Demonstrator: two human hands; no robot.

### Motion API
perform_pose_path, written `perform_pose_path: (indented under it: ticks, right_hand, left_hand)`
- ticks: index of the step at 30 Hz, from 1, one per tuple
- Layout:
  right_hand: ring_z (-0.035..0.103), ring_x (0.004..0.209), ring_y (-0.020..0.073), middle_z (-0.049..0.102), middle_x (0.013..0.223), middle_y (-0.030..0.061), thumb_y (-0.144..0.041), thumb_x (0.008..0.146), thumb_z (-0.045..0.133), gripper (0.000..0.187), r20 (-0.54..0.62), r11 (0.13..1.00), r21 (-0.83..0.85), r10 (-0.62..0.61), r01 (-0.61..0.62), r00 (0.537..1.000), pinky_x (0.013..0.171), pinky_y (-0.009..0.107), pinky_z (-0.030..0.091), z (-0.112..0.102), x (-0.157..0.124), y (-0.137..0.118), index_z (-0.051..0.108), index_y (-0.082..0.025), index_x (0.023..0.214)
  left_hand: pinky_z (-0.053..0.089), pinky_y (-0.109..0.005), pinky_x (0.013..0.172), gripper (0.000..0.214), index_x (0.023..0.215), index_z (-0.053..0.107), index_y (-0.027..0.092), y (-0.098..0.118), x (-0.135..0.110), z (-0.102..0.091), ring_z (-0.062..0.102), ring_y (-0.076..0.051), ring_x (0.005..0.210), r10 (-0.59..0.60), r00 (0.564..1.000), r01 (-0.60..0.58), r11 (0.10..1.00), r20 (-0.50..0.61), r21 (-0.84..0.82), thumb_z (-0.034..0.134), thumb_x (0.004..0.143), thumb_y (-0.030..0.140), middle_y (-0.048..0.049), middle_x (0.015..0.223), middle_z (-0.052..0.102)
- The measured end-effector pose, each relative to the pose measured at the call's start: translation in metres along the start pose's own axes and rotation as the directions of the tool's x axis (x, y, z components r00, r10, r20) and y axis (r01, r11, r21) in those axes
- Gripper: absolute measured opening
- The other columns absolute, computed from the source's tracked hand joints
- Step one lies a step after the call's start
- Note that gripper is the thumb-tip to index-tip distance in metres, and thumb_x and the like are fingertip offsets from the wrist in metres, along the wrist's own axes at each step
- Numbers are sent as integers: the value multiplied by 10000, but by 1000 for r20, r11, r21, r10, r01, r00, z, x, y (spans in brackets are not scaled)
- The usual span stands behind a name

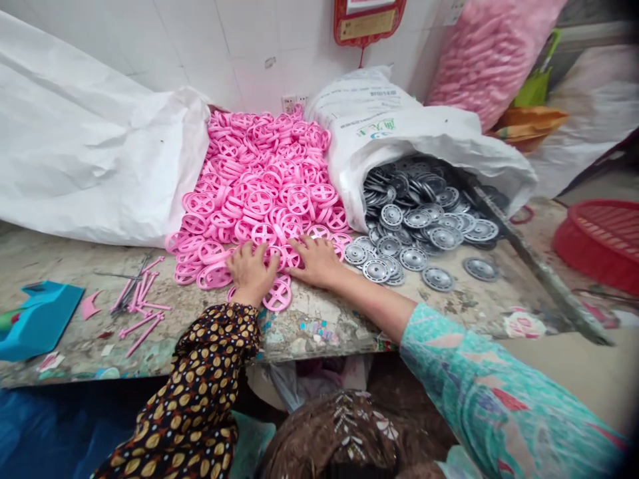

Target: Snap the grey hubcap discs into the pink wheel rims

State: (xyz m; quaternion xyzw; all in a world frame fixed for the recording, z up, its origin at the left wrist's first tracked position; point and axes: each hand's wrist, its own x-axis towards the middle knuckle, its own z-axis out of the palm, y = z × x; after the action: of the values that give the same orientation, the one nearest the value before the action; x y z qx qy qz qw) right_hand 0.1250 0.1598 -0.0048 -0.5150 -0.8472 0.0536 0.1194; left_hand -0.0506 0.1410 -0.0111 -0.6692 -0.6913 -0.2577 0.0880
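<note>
Before me on the workbench (319, 342), a heap of spoked plastic wheels (259, 193) lies between two woven sacks, and the right sack (389, 133) spills hubcaps (429, 226) onto the bench beside it. Loose rods (140, 313) lie left of the heap; a basket (599, 239) sits farther right, off the bench.

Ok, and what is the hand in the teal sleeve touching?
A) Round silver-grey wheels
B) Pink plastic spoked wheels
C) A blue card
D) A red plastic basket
B: the hand in the teal sleeve lies spread open on the pile of pink plastic spoked wheels, beside the round silver-grey wheels.
</note>
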Motion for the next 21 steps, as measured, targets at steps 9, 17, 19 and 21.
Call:
perform_pose_path:
  ticks: [9,17,19,21]
  right_hand:
    - [394,1203,327,469,1321,170,-588,860,419,657,-8,999,36,-35,35,999,1029,484,229,-6,-52,4,435,-146,1346]
    - [400,1198,309,447,1339,183,-528,917,346,590,-45,992,111,-58,62,997,984,458,316,-14,-124,-14,411,-166,1379]
    - [392,1220,298,464,1338,179,-534,920,341,586,-29,977,157,-143,146,989,1006,459,294,-4,-130,-21,442,-156,1356]
    - [461,1150,257,558,1231,157,-501,935,341,521,-28,953,240,-185,186,982,977,413,325,3,-123,-23,527,-151,1274]
  left_hand:
    - [354,-508,953,442,1196,604,197,17,-29,7,481,-328,1129,61,994,-49,990,90,-132,465,856,442,-169,1180,539]
    - [357,-416,1027,363,1197,577,196,14,-66,-38,467,-244,1183,160,987,-150,923,-1,-354,457,887,344,-115,1198,546]
    - [370,-422,1020,354,1203,568,210,19,-95,-44,468,-244,1183,239,969,-201,908,63,-368,465,887,333,-118,1223,527]
    - [384,-427,1011,386,1242,535,202,22,-121,-43,460,-250,1191,274,955,-214,902,113,-374,480,881,325,-133,1246,499]
